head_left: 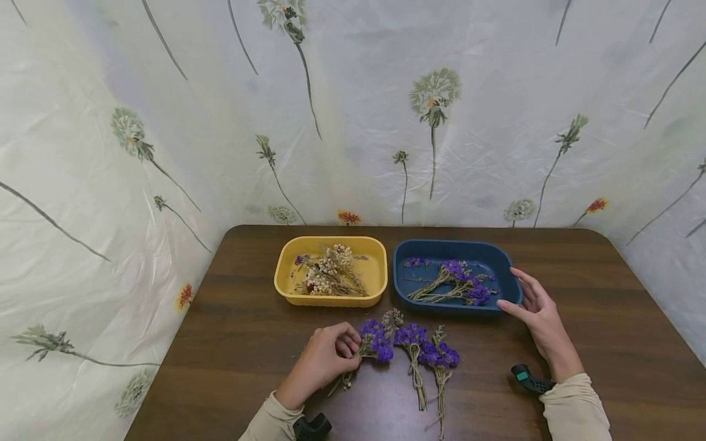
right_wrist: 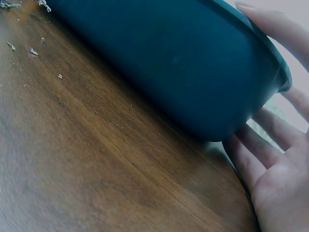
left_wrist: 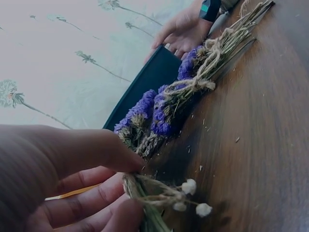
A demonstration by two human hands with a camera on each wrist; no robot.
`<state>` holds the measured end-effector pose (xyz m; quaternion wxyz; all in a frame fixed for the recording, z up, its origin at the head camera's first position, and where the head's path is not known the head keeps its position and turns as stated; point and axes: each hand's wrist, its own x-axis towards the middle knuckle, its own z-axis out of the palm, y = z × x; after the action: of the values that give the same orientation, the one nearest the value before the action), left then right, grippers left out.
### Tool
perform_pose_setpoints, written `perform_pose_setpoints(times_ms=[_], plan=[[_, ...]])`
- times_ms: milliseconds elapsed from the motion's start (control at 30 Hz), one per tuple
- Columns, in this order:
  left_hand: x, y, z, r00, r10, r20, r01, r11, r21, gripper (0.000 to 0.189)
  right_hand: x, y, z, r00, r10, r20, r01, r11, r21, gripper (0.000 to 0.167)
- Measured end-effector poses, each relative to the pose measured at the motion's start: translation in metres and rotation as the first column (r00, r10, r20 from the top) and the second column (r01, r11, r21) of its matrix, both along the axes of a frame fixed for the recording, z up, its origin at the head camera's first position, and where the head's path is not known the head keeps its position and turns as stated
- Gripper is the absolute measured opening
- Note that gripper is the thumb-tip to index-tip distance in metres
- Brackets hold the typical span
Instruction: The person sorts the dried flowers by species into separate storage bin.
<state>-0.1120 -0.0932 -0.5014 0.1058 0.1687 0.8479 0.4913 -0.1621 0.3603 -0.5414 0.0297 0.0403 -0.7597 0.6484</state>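
My left hand (head_left: 329, 356) pinches the stems of a small bunch of dried purple flowers (head_left: 377, 340) between thumb and fingers, just above the table. In the left wrist view, green stems (left_wrist: 153, 212) and a sprig with small white buds (left_wrist: 203, 210) show at its fingertips. At the right end of the blue tray (head_left: 515, 294), my right hand (head_left: 543, 318) holds the tray, thumb at the near corner and fingers round the end. Inside that tray lie purple bunches tied with twine (head_left: 469, 286). Two more tied purple bunches (head_left: 410, 335) lie in front of the trays.
A yellow tray (head_left: 331, 301) holding cream-coloured dried flowers (head_left: 328, 269) stands left of the blue one. Small plant crumbs (right_wrist: 33, 51) are scattered over the brown wooden table (head_left: 220, 343). A flower-patterned curtain (head_left: 353, 110) hangs behind the table.
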Motion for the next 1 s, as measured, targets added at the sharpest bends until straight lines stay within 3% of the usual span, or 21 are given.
perform_pose_setpoints(times_ms=[500,1000], plan=[[-0.001,0.003,0.010,0.999,-0.025,-0.037,0.025,1.000,0.009,0.017,0.001,-0.001,0.000,1.000,0.000,-0.009,0.000,1.000,-0.013,0.074],[-0.012,0.015,0.033,0.990,-0.068,-0.122,0.065,0.997,-0.031,0.015,0.003,-0.002,0.002,1.000,-0.004,0.015,0.004,1.000,0.013,0.074]])
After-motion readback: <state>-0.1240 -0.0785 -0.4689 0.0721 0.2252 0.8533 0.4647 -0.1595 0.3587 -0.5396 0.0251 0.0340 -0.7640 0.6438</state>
